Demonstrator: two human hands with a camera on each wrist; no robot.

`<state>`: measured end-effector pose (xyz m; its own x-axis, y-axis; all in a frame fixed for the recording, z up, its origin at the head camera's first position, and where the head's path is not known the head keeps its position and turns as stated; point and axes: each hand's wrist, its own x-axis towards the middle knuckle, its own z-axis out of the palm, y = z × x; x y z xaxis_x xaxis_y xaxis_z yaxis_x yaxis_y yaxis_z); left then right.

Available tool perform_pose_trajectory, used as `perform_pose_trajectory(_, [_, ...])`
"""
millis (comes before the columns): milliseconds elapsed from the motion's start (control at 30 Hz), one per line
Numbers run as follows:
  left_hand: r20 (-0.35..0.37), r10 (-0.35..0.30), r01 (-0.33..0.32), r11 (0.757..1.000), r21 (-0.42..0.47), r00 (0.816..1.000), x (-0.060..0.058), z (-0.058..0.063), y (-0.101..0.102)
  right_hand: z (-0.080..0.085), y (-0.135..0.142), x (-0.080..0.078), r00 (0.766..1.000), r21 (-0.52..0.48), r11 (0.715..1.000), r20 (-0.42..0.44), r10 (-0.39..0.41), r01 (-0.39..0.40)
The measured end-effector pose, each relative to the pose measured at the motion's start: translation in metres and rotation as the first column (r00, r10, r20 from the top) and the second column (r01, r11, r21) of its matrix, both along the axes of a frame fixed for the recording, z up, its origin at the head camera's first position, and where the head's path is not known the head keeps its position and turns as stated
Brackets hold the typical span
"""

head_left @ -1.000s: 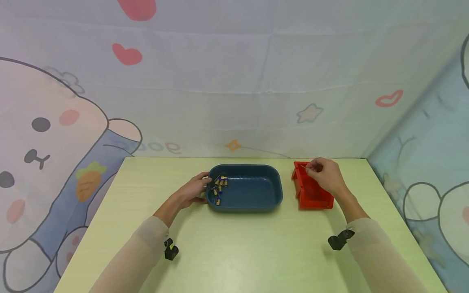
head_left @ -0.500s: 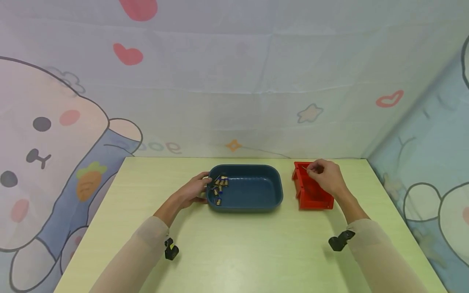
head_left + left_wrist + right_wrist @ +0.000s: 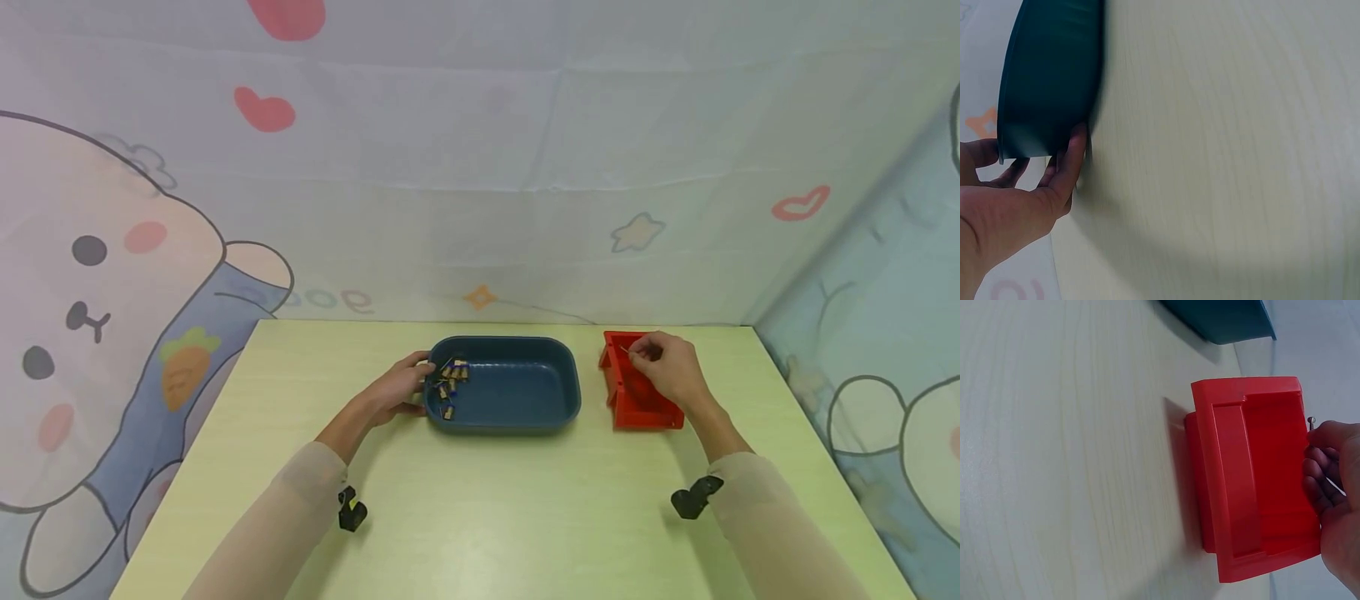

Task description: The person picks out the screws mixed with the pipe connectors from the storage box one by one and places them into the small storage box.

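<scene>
A dark blue-green rectangular tray (image 3: 517, 396) stands at the back middle of the table. My left hand (image 3: 393, 388) grips its left end, the thumb at the rim and the fingers against the outer wall, as the left wrist view (image 3: 1029, 194) also shows. Several small brass-coloured and blue pieces (image 3: 447, 412) lie in the tray's left part. To the right stands a red open-fronted bin (image 3: 649, 419). Over it my right hand (image 3: 670, 367) pinches a thin metal piece (image 3: 1311, 420) with a small rounded end; most of it is hidden by the fingers.
The pale wooden table (image 3: 487, 517) ends at the back against a printed cloth (image 3: 450, 208). Black wrist cameras are strapped at both sleeves. A narrow strip of table separates the tray and the bin.
My right hand has come slightly nearer to me over the red bin, still pinching the thin piece. The left hand and the tray have stayed in place; the view has shifted slightly.
</scene>
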<state>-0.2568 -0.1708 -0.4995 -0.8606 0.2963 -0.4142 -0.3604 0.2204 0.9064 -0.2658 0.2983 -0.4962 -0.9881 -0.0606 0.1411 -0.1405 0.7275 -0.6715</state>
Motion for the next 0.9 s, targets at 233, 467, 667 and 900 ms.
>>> perform_pose_trajectory(233, [-0.008, -0.001, 0.001, 1.0, 0.0, 1.0, -0.0006, 0.0002, 0.002, -0.0011, -0.0007, 0.0004, 1.0, 0.026, 1.0, -0.016, 0.008, -0.007])
perform_pose_trajectory(467, [-0.02, -0.005, 0.005, 1.0, 0.0, 1.0, -0.0012, -0.0014, 0.0029, -0.0014, -0.0004, 0.001, 0.999, 0.047, 0.998, -0.022, 0.032, -0.031])
perform_pose_trajectory(667, [-0.021, 0.001, -0.001, 1.0, 0.001, 1.0, -0.0005, -0.0009, 0.0031, -0.0031, -0.0001, 0.0003, 0.999, 0.051, 0.998, -0.022, 0.034, -0.033])
perform_pose_trajectory(900, [-0.015, 0.007, -0.007, 1.0, 0.0, 1.0, -0.0008, -0.0019, 0.0032, -0.0027, -0.0004, 0.0007, 0.999, 0.054, 0.998, -0.026, 0.039, -0.038])
